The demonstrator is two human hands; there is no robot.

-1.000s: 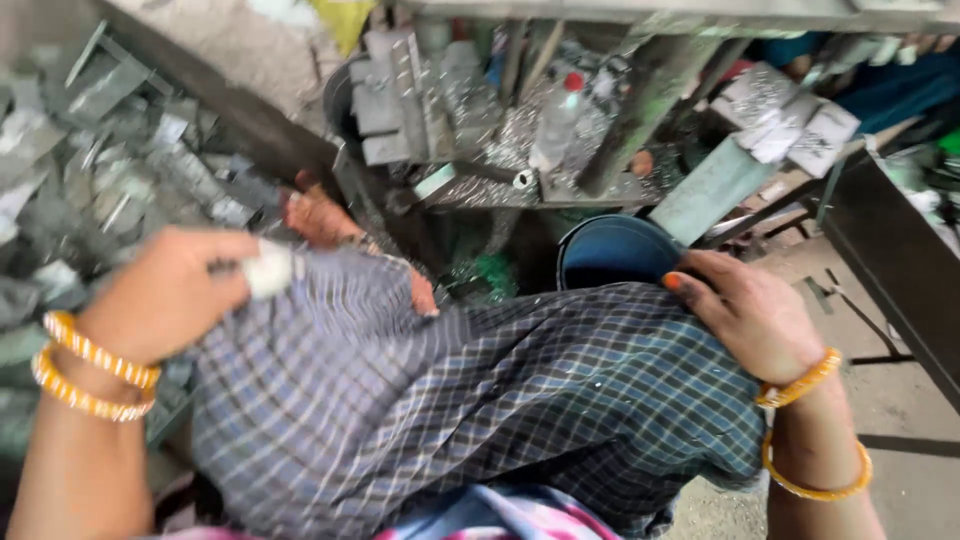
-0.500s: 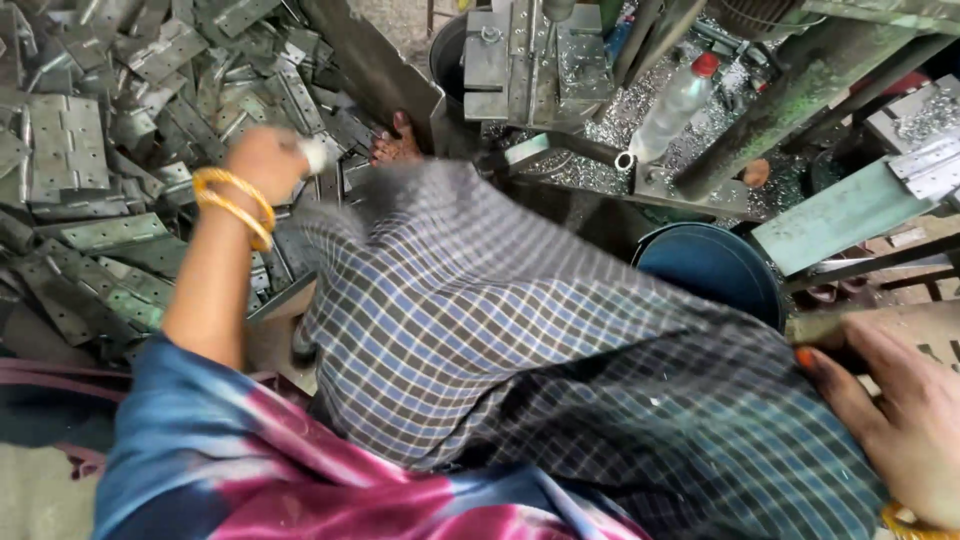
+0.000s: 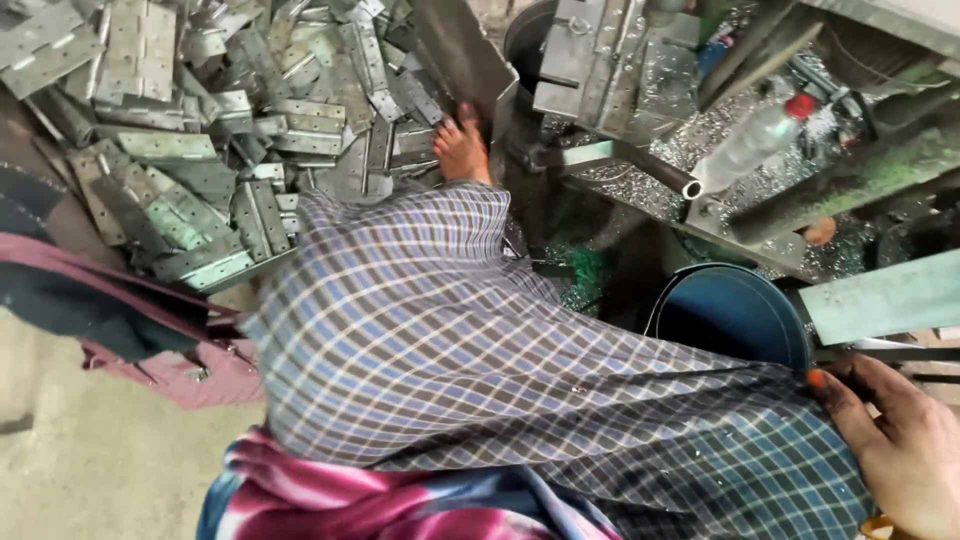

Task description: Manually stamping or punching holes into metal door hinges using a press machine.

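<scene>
Concrete floor (image 3: 90,460), dusty, bare at lower left. Big heap of grey metal hinge plates (image 3: 200,120) lies on it at upper left, plates overlapping at all angles. Maroon cloth (image 3: 170,360) bunched on floor just below the heap, touching its edge. Bare foot (image 3: 462,150) rests at the heap's right edge. Dark blue round bucket (image 3: 730,315) stands on floor at right, beside a patch of green shavings (image 3: 585,270). Metal chips (image 3: 690,150) scattered under the machine frame, clear plastic bottle (image 3: 750,145) lying among them.
</scene>
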